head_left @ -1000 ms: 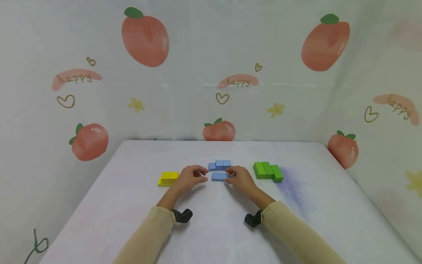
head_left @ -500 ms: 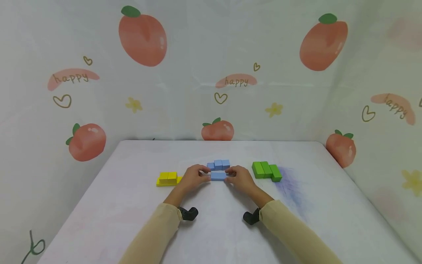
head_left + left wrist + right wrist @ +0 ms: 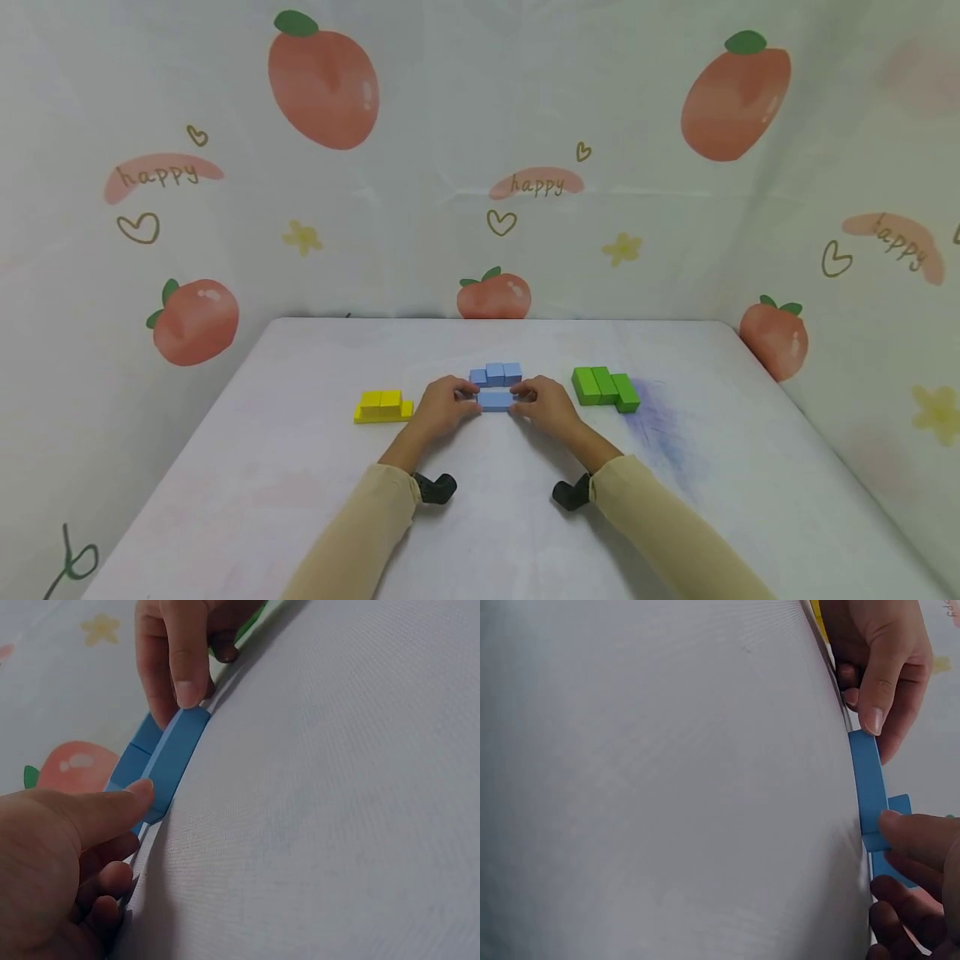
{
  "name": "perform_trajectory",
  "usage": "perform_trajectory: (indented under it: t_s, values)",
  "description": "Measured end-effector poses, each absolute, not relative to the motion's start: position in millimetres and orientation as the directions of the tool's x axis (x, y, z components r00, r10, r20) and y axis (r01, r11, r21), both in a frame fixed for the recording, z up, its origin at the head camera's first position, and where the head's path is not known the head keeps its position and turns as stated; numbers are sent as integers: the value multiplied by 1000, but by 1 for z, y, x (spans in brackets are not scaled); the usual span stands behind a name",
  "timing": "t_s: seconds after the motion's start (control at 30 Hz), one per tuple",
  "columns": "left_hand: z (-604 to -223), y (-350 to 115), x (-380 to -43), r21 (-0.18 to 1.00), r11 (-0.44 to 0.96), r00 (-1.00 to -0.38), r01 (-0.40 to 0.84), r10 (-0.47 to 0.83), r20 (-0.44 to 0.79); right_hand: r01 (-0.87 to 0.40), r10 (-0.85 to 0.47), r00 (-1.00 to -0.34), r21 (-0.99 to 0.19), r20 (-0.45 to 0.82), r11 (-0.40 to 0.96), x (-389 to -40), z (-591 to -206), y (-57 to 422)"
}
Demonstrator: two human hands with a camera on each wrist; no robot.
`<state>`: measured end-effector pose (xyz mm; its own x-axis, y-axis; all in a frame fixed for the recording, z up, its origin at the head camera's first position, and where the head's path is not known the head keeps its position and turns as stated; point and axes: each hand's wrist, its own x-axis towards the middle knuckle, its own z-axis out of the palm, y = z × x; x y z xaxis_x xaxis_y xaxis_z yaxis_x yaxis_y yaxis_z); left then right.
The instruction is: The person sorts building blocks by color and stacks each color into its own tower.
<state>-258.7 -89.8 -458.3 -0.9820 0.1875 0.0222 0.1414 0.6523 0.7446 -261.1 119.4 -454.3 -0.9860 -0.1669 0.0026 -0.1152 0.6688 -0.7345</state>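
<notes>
A long blue block (image 3: 495, 402) lies on the white table, its length running left to right. My left hand (image 3: 441, 408) pinches its left end, thumb on the near face. At the other end, my right hand (image 3: 551, 408) grips it the same way. Both thumbs press the block's ends in the left wrist view, where the blue block (image 3: 177, 757) is seen from the side. Just behind it stands a row of three smaller blue blocks (image 3: 495, 375), the left one lower. The fingertips behind the long block are partly hidden.
To the left, two yellow blocks (image 3: 381, 403) sit on a long flat yellow one. Three green blocks (image 3: 604, 388) lie side by side at the right, the rightmost set closer. Beyond the table's back edge hangs a printed curtain (image 3: 420, 208).
My left hand has moved right to the long blue block's left end and now pinches it. The right hand stays at the right end. More of the yellow blocks shows.
</notes>
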Motion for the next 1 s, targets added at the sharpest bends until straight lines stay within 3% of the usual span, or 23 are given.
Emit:
perform_trajectory:
  t_s: [0.5,0.8,1.0]
  values:
    - [-461,-92,-257,749,642,-980,160,196,41,-126,-181,-983,-731,3,671,-263,-456,124]
    - [-460,-91,-256,762,631,-982,144,189,29,-221,-111,-974,-741,195,634,-272,-442,126]
    - [-459,-92,-257,758,635,-981,147,193,28,-200,-116,-980,-746,163,636,-281,-436,122]
